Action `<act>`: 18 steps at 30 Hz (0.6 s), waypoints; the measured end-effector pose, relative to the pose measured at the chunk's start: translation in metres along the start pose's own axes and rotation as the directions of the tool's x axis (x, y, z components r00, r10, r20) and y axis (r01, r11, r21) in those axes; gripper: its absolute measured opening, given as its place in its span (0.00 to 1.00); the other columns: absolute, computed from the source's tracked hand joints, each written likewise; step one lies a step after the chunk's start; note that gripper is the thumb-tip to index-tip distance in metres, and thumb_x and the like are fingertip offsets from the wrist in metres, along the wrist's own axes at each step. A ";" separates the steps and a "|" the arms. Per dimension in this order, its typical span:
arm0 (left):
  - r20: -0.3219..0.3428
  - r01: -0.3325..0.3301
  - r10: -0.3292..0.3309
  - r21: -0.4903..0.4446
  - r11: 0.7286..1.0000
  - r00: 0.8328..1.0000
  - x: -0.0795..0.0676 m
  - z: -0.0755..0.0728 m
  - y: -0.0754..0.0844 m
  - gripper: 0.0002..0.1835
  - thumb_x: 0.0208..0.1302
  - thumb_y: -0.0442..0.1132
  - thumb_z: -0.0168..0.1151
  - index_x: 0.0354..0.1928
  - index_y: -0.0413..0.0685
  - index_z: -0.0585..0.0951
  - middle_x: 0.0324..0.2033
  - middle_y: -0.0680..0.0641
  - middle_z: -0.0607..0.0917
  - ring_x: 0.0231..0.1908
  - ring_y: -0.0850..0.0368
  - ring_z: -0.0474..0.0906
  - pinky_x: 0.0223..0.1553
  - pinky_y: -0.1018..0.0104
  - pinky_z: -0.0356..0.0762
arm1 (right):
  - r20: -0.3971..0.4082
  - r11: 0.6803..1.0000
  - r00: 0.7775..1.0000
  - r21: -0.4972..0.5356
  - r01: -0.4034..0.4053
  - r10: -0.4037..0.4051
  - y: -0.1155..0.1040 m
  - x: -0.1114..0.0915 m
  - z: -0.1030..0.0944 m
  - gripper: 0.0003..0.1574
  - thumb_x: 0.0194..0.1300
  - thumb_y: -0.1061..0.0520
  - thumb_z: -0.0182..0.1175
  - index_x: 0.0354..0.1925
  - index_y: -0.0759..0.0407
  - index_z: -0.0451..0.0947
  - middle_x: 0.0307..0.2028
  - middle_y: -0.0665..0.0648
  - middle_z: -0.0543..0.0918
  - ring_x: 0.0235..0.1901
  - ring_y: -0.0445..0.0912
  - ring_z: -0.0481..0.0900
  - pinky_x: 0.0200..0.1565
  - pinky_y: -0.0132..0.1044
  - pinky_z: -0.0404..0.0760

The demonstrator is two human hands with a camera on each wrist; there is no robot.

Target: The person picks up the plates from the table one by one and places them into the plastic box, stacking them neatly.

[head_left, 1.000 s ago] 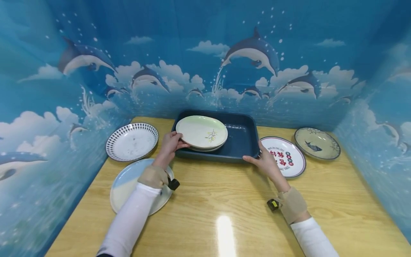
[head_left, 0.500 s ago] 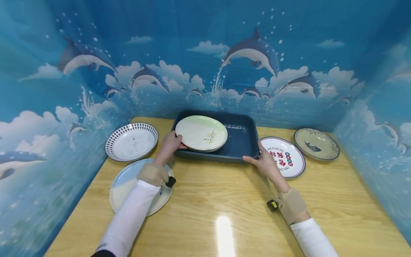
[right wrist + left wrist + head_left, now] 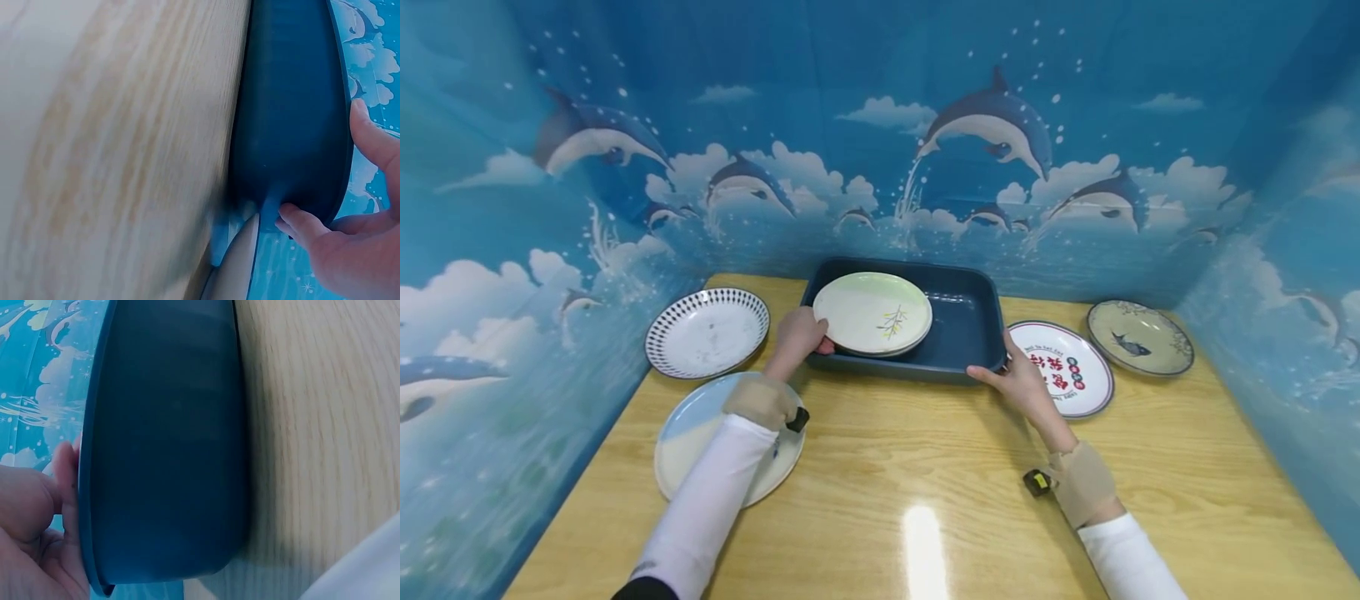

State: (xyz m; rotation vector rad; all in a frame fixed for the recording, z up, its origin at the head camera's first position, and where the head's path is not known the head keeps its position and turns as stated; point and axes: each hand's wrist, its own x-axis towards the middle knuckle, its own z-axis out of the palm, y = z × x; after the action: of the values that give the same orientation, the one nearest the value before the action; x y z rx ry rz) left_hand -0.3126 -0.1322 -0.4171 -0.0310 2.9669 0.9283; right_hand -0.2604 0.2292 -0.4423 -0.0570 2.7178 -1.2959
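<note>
In the head view, a pale green and white oval plate [image 3: 876, 310] with a yellow sprig lies in the left part of a dark blue rectangular tub [image 3: 966, 321]. A second rim shows just under its front edge. My left hand [image 3: 800, 333] pinches the plate's left edge, the fingertips partly hidden; in the left wrist view, this hand [image 3: 44, 531] is at the tub's rim, with the plate out of sight. My right hand [image 3: 1018, 375] grips the tub's front right corner. In the right wrist view, thumb and fingers of that hand [image 3: 356, 234] lie about the corner.
Left of the tub are a white plate with a black-patterned rim [image 3: 707, 333] and a blue-and-cream plate [image 3: 700, 417], partly under my left arm. At right are a white plate with red characters [image 3: 1075, 375] and a beige fish plate [image 3: 1142, 337]. A dolphin-print curtain [image 3: 880, 167] stands behind.
The oval plate's front edge has come down closer to the rim beneath it, and the plate has turned slightly. My left fingers have curled in more. My right hand stays at the tub's corner.
</note>
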 end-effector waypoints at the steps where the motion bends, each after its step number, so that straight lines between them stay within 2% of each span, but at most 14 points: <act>1: 0.007 -0.003 0.003 -0.001 1.000 1.000 0.001 0.000 0.000 0.19 0.72 0.36 0.49 0.29 0.36 0.87 0.21 0.46 0.88 0.34 0.48 0.89 0.49 0.51 0.81 | -0.003 1.000 1.000 0.001 -0.003 0.003 0.000 0.000 0.000 0.67 0.68 0.44 0.67 0.80 0.60 0.30 0.78 0.70 0.44 0.74 0.67 0.55 0.71 0.58 0.62; 8: 0.043 -0.002 0.002 0.017 1.000 0.999 0.004 -0.004 0.001 0.19 0.74 0.39 0.52 0.33 0.33 0.86 0.21 0.45 0.88 0.36 0.47 0.89 0.51 0.50 0.81 | -0.012 1.000 1.000 0.016 0.001 -0.001 0.001 0.000 0.000 0.67 0.68 0.45 0.68 0.80 0.61 0.31 0.78 0.70 0.44 0.74 0.67 0.56 0.72 0.57 0.62; 14: 0.050 -0.003 0.000 0.055 0.998 0.999 0.003 -0.008 0.001 0.20 0.75 0.40 0.50 0.31 0.32 0.83 0.30 0.36 0.89 0.43 0.40 0.86 0.51 0.46 0.80 | -0.003 0.999 1.000 0.042 -0.012 0.012 0.002 -0.001 0.000 0.67 0.68 0.45 0.67 0.80 0.61 0.30 0.78 0.72 0.44 0.74 0.68 0.54 0.72 0.57 0.61; 18: 0.082 0.008 -0.008 0.002 1.000 0.997 0.003 -0.009 0.001 0.17 0.73 0.36 0.45 0.35 0.33 0.82 0.27 0.40 0.89 0.40 0.43 0.88 0.55 0.48 0.78 | -0.003 0.999 1.000 0.041 -0.008 0.008 0.002 -0.001 -0.001 0.67 0.68 0.45 0.67 0.80 0.61 0.30 0.78 0.72 0.43 0.74 0.68 0.54 0.72 0.57 0.62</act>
State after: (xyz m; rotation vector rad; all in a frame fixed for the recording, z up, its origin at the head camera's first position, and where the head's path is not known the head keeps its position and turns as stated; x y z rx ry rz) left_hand -0.3156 -0.1367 -0.4093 -0.0045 2.8901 0.9027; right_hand -0.2594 0.2310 -0.4429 -0.0402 2.6900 -1.3494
